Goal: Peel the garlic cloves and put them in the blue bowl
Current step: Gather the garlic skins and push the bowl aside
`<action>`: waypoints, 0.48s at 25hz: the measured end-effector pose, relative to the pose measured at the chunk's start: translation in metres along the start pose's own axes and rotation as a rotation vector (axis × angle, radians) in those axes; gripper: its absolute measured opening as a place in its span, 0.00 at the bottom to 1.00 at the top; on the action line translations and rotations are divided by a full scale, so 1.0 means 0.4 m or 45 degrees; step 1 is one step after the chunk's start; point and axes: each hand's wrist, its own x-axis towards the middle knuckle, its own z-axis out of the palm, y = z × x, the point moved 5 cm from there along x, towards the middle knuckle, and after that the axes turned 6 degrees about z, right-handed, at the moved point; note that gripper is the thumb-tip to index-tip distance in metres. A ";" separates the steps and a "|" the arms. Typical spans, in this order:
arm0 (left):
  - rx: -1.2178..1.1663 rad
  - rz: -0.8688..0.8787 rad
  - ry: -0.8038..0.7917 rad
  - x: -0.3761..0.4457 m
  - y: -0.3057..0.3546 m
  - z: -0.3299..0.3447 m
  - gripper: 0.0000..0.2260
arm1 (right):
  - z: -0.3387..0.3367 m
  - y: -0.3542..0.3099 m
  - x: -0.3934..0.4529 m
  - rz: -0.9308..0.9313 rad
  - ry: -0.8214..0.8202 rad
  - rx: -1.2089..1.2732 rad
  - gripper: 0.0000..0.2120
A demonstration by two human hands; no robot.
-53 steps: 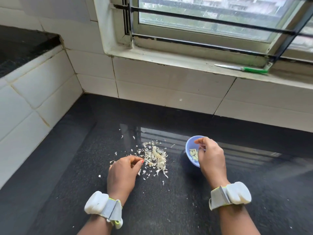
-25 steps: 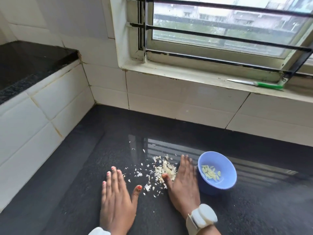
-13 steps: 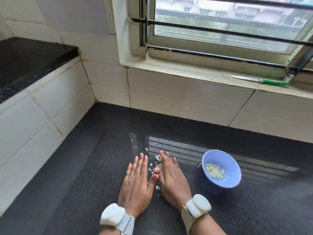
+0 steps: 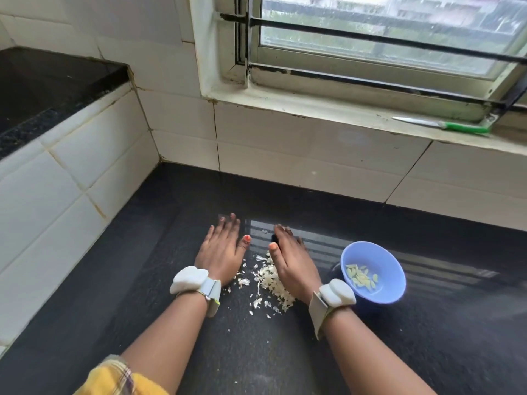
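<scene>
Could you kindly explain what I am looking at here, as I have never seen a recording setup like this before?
There is no machine here: a person wears a camera on the head, so the one picture looks forward and down at their own arms. Each wrist carries a white band. The left hand and right hand lie on a black counter with straight fingers, holding nothing. Between and beneath them sits a pile of garlic skins. To the right stands a blue bowl with peeled garlic cloves inside. A green-handled knife lies on the window sill behind.
</scene>
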 end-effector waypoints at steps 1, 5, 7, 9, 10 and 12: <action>0.005 0.086 -0.009 -0.005 0.013 0.003 0.42 | 0.002 -0.003 0.014 -0.023 -0.033 -0.050 0.32; -0.009 0.307 -0.025 -0.042 0.044 0.004 0.49 | 0.006 -0.013 0.025 -0.188 -0.112 -0.129 0.25; -0.063 0.375 -0.029 -0.074 0.065 0.006 0.46 | 0.006 -0.012 -0.003 -0.261 -0.133 -0.095 0.26; -0.155 0.389 -0.008 -0.110 0.080 0.013 0.45 | 0.013 -0.008 -0.044 -0.301 -0.145 -0.120 0.26; -0.212 0.388 0.013 -0.128 0.086 0.015 0.45 | 0.018 -0.009 -0.066 -0.322 -0.143 -0.137 0.27; -0.309 0.397 0.050 -0.163 0.096 0.020 0.43 | 0.028 -0.014 -0.108 -0.356 -0.138 -0.114 0.33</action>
